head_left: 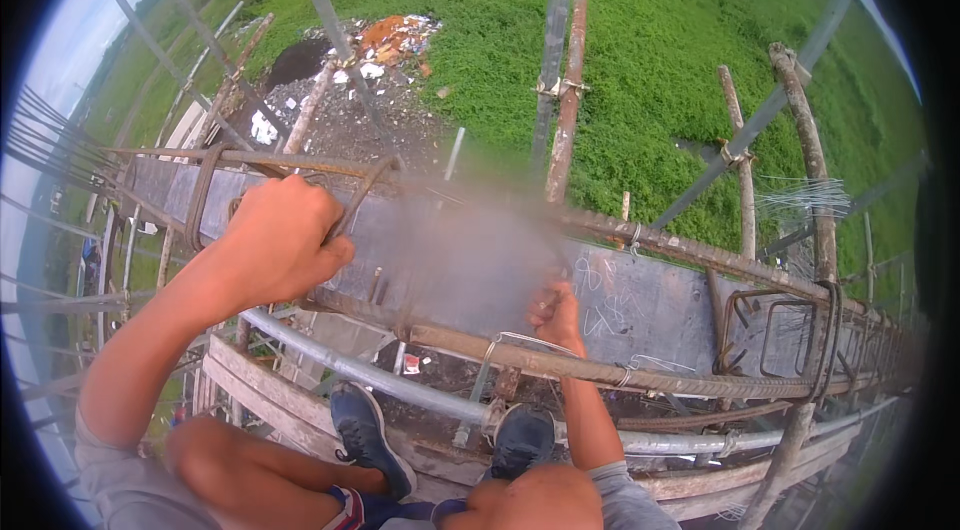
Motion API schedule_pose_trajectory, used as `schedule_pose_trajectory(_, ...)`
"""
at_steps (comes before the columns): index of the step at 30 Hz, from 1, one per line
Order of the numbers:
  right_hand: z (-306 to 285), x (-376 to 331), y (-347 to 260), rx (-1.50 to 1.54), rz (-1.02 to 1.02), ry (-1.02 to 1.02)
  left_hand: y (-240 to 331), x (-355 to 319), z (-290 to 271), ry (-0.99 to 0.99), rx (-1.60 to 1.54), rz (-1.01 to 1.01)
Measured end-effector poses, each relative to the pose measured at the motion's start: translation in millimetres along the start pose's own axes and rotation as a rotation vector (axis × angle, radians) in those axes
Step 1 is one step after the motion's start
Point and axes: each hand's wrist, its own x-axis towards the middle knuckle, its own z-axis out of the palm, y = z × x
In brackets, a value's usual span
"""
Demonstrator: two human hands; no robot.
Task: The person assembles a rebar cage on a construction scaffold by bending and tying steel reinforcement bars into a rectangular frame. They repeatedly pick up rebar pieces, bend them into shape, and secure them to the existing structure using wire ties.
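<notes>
Scaffold above grass, L hand (280, 242) gripping stirrup (362, 192), R hand (557, 315) by rebar (600, 372)

Left hand (275, 240) on stirrup (345, 205) atop rebar cage (600, 370); right hand (557, 315) lower right, against formwork (640, 305)

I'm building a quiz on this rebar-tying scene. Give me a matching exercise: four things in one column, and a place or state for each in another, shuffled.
1. left hand
2. right hand
3. shoes
4. rubble pile

A. on the ground far below, beside grass
B. gripping a bent stirrup on the upper bars
C. resting on a grey pipe
D. low, by the front rebar

Pairs: 1-B, 2-D, 3-C, 4-A
</notes>
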Motion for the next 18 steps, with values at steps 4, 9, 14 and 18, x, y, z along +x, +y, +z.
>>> schedule_pose_trajectory(4, 2.3, -6.5, -3.2, -0.021, -0.003, 0.074, 42.3, 10.6, -18.9, -0.056, 0.018, 0.092)
schedule_pose_trajectory(9, 23.5, 0.3, 13.5, -0.087, 0.070, 0.187, 76.7, 24.0, -3.2, 0.084, -0.281, 0.189)
schedule_pose_trajectory(14, 42.5, -22.3, 52.5, -0.036, 0.124, -0.040, 89.2, 18.7, -27.7, -0.213, -1.069, -0.122)
schedule_pose_trajectory(18, 41.2, -30.0, 38.9, 0.123, 0.017, -0.074, 125.9, 25.8, -39.1, -0.203, -1.155, 0.089)
